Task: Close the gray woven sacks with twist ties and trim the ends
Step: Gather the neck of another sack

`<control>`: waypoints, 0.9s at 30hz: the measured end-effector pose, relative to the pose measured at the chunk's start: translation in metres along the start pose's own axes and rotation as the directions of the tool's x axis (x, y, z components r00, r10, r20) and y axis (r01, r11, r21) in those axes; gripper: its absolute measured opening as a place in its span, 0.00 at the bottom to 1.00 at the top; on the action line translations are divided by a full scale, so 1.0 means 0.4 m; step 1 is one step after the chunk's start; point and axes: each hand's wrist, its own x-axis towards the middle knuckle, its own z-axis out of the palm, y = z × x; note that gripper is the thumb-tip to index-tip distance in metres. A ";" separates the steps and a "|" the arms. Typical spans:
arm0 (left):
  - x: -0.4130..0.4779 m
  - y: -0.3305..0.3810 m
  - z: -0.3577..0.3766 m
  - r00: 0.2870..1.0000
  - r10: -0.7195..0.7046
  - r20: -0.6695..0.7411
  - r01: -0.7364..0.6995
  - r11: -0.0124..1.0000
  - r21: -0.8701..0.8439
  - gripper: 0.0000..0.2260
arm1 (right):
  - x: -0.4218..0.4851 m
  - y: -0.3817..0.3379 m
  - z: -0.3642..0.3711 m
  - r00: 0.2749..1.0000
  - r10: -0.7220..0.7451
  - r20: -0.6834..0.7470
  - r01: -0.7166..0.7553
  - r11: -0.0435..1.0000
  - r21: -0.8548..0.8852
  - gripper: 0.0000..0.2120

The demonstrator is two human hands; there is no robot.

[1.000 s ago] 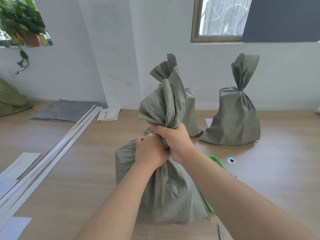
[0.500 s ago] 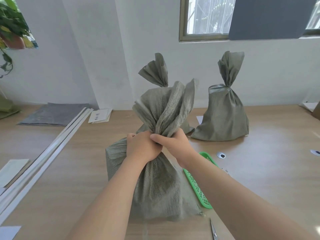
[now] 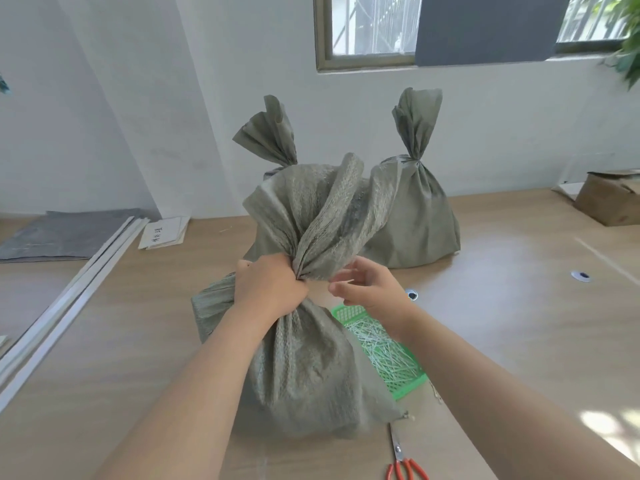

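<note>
One rear sack (image 3: 273, 140) half hidden | scissors (image 3: 403, 462) cut off

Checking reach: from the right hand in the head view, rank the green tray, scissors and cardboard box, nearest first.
From the right hand:
1. Green tray, just below the hand.
2. Scissors, at the table's near edge.
3. Cardboard box, far right by the wall.

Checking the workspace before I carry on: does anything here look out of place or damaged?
Nothing stands out. The near sack stands upright, neck bunched in the left hand; ties sit inside the green basket, scissors lie flat.
</note>
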 end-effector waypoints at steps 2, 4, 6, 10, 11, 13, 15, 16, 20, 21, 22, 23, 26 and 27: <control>0.004 0.017 0.014 1.000 0.001 0.008 -0.001 1.000 0.013 0.09 | -0.007 0.030 -0.039 0.999 0.025 -0.029 -0.026 0.999 -0.031 0.13; 0.012 0.032 0.015 1.000 0.000 0.020 0.000 1.000 0.029 0.10 | -0.013 0.064 -0.079 0.996 0.058 -0.070 -0.063 0.995 -0.073 0.14; 0.018 0.040 0.010 0.999 -0.008 0.046 0.006 0.999 0.043 0.09 | -0.019 0.101 -0.123 0.986 0.105 -0.133 -0.116 0.990 -0.081 0.13; 0.024 0.033 0.011 0.997 -0.055 0.049 0.052 0.997 0.052 0.11 | -0.033 0.186 -0.225 0.936 0.188 -0.297 -0.213 0.976 -0.052 0.09; 0.025 0.029 0.012 0.997 -0.064 0.046 0.062 0.996 0.057 0.12 | -0.037 0.210 -0.250 0.920 0.209 -0.332 -0.239 0.970 -0.051 0.08; 0.027 0.022 0.016 0.996 -0.073 0.041 0.071 0.995 0.064 0.12 | -0.047 0.267 -0.294 0.890 0.250 -0.380 -0.295 0.953 -0.063 0.07; 0.030 0.018 0.020 0.996 -0.080 0.041 0.078 0.995 0.057 0.12 | -0.058 0.325 -0.330 0.858 0.293 -0.422 -0.356 0.931 -0.077 0.07; 0.033 0.018 0.022 0.996 -0.084 0.040 0.082 0.995 0.052 0.12 | -0.064 0.354 -0.346 0.841 0.313 -0.442 -0.385 0.919 -0.081 0.07; 0.044 0.029 0.017 0.993 -0.105 0.059 0.104 0.994 0.024 0.14 | -0.086 0.461 -0.397 0.765 0.389 -0.514 -0.516 0.847 -0.126 0.08; 0.045 0.034 0.012 0.991 -0.117 0.066 0.116 0.993 0.018 0.15 | -0.092 0.483 -0.406 0.752 0.401 -0.524 -0.545 0.825 -0.151 0.09; 0.044 0.041 0.007 0.989 -0.128 0.072 0.127 0.992 0.011 0.16 | -0.097 0.506 -0.412 0.742 0.409 -0.532 -0.571 0.801 -0.180 0.10; 0.044 0.048 0.002 0.988 -0.136 0.079 0.136 0.991 0.002 0.16 | -0.104 0.524 -0.415 0.736 0.412 -0.538 -0.592 0.777 -0.214 0.10; 0.043 0.067 -0.007 0.985 -0.141 0.102 0.143 0.990 -0.004 0.10 | -0.122 0.568 -0.415 0.720 0.432 -0.543 -0.648 0.698 -0.304 0.11; 0.044 0.071 -0.008 0.983 -0.146 0.109 0.147 0.989 -0.001 0.10 | -0.127 0.582 -0.415 0.712 0.448 -0.541 -0.669 0.666 -0.328 0.12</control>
